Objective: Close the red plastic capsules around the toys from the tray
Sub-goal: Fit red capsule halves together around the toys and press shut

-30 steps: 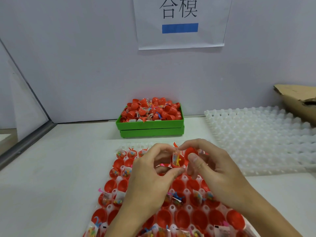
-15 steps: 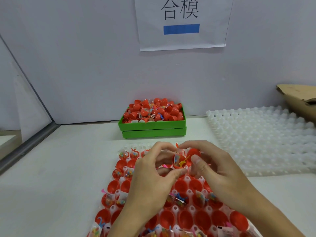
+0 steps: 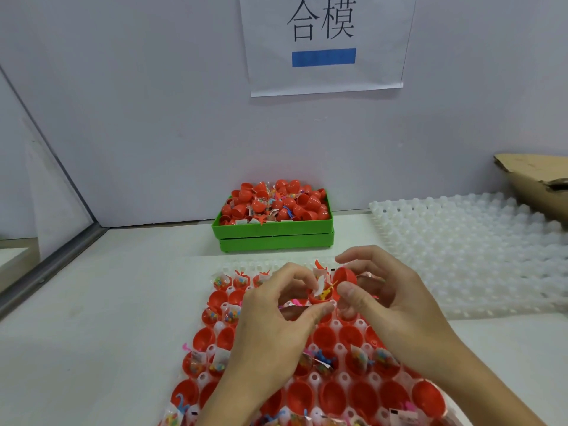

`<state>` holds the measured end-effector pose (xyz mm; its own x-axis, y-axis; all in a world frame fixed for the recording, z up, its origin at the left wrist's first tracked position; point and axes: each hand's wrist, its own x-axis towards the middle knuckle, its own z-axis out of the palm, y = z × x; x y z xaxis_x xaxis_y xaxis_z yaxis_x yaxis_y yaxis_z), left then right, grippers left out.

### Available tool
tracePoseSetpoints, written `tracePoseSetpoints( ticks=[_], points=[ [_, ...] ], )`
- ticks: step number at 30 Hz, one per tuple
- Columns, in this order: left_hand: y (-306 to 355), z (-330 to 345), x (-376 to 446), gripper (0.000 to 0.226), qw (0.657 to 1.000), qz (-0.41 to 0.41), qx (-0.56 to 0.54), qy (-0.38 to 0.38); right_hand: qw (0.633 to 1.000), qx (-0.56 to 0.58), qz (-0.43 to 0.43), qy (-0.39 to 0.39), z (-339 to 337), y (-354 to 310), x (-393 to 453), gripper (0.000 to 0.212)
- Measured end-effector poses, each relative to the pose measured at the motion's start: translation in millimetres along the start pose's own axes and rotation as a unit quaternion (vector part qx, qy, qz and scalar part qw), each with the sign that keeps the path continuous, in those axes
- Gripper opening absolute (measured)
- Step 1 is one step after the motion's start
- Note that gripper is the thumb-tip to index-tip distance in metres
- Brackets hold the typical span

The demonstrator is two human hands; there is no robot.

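Since a second ago, both hands sit slightly higher above the tray, toy now poking further out.
Left hand point(image 3: 276, 315) pinches the light, stiff red plastic capsule cup point(image 3: 319, 298) by its rim; right hand point(image 3: 381, 299) grips the slippery red dome half point(image 3: 344, 276) just beside it, yellow toy point(image 3: 326, 293) protruding between, over the white socketed tray point(image 3: 313, 379).

Bare surface point(image 3: 116, 318) lay open to the left, green box point(image 3: 273, 232) blocked the back, white tray point(image 3: 479, 256) and cardboard point(image 3: 538, 182) crowded the right

A white paper sheet point(image 3: 325, 44) on the wall reads "合模" in black, with a blue bar beneath.
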<state>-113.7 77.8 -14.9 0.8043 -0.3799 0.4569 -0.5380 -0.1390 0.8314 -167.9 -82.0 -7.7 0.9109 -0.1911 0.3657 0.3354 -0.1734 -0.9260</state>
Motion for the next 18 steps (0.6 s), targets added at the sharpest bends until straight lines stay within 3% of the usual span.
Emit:
tracePoseSetpoints(
  ticks=[11,18],
  points=[
    [-3.2,-0.8,0.1,0.033,0.998,-0.007,-0.067,0.001,0.999,0.033,0.023,0.007,-6.0,-3.9,3.0,0.04],
    [-2.1,-0.2,-0.7,0.035,0.999,0.044,-0.015,0.013,0.999,0.043,0.014,0.007,-4.0,-4.4,2.8,0.035]
  ],
)
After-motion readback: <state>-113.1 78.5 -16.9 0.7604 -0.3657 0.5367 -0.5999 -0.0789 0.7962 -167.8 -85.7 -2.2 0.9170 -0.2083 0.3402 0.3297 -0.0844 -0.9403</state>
